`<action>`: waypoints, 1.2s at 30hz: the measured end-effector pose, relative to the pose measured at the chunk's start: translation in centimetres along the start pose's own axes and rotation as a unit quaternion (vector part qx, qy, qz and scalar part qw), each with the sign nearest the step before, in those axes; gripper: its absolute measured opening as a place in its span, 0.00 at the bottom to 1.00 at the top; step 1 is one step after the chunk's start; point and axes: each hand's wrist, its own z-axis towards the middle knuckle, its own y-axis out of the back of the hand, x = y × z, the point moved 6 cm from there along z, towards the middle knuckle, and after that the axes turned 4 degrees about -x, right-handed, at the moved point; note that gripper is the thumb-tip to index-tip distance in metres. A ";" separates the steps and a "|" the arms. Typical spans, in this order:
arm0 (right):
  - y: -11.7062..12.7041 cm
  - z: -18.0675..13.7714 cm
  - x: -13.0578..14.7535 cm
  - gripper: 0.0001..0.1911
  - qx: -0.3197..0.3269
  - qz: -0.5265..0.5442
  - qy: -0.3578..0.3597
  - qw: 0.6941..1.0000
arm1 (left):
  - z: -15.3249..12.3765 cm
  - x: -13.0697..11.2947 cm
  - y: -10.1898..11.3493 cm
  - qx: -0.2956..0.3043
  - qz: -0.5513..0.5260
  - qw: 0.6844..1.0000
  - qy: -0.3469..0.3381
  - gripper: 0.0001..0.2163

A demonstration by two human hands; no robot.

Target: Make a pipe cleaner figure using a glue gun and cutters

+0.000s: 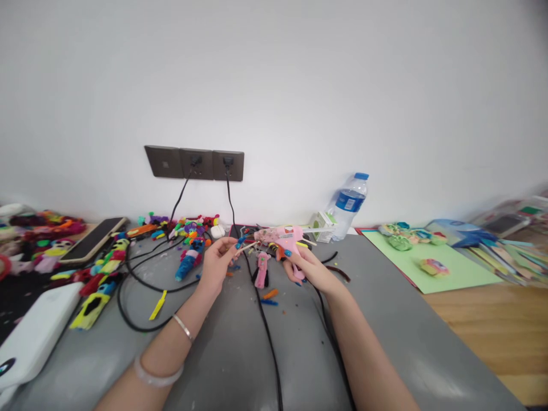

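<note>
My right hand [306, 265] is wrapped round the handle of a pink hot glue gun [274, 235], whose nozzle faces left. A glue stick [314, 230] juts out of its back end. Just left of the nozzle, my left hand [217, 264] pinches a thin pale stick [248, 246] between its fingertips, with the stick's free end close to the gun. Below the gun lies a small pink pipe-cleaner figure [261, 269] with dark tips. Part of the gun's handle is hidden by my right fingers.
Black cables [262, 319] run over the grey table [240, 365] to wall sockets [194, 164]. Colourful pipe-cleaner figures [92, 302], a phone [95, 240] and a white power bank [40, 331] lie left. A water bottle [350, 206] and green paper [428, 260] are right.
</note>
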 end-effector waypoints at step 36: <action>-0.4 0.1 -0.2 0.21 0.022 0.004 -0.015 1.000 | -0.1 0.1 -0.2 0.006 0.022 1.000 -0.001 0.14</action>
